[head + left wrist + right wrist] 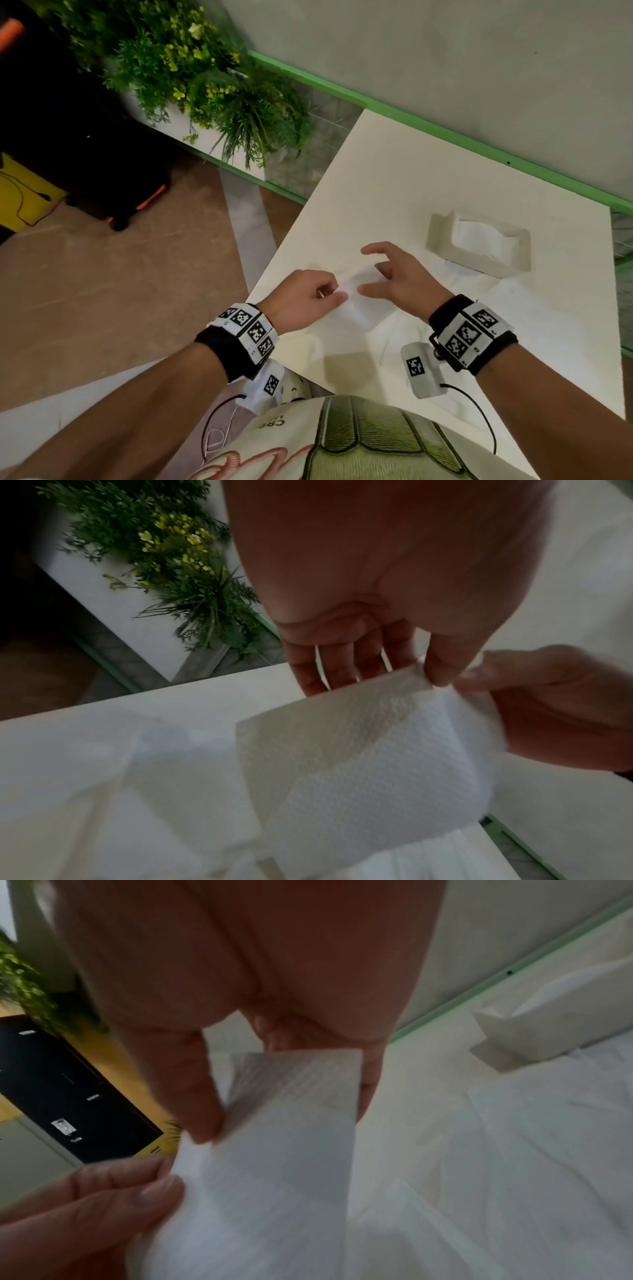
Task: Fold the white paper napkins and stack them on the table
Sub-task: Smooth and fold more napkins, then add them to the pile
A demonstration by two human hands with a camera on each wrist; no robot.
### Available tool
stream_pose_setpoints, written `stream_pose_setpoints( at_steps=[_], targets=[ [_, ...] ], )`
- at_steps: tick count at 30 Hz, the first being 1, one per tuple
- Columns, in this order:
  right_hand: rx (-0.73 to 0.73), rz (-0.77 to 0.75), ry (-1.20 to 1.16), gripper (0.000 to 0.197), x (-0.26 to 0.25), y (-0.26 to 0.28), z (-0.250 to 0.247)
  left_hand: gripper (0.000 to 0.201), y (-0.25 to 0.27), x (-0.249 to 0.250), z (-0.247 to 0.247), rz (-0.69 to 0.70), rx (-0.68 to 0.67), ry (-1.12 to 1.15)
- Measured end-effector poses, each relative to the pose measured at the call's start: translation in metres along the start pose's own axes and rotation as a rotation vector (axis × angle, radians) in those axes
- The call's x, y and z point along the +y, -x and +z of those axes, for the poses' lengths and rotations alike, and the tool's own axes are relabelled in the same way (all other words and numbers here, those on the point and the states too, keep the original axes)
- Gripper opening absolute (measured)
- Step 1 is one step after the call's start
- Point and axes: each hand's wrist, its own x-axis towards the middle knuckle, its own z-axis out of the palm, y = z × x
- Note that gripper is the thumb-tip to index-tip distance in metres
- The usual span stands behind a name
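A white napkin (pixel 356 301) is pinched above the table (pixel 394 178) by the left hand (pixel 301 298) and the right hand (pixel 400 277) — likely to align its fold.

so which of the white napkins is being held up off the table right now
The narrow folded napkin between the two hands: the left hand and the right hand both pinch it. The other napkins lie flat on the table, untouched.

Each wrist wore a black band (pixel 219 346) carrying white blocks printed with black square codes (pixel 467 334). Below each hung a white coded box (pixel 419 370) trailing a thin black cable (pixel 479 407). The shirt (pixel 359 442) showed green embroidery.
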Motion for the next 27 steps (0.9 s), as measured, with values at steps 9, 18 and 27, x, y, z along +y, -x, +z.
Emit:
stream_pose_setpoints(
  at_steps=[9,18,27],
  targets=[
    [0.184,0.376,-0.41,0.012,0.052,-0.032,0.021,0.027,0.022,-0.069,-0.021,-0.389,-0.012,0.314],
    [0.014,0.558,-0.178,0.008,0.063,-0.056,0.047,0.013,0.019,-0.104,-0.025,-0.448,0.087,0.199],
    [0.161,0.323,0.191,0.011,0.078,-0.069,0.032,0.021,0.006,-0.104,-0.021,-0.571,0.159,-0.22]
  ],
)
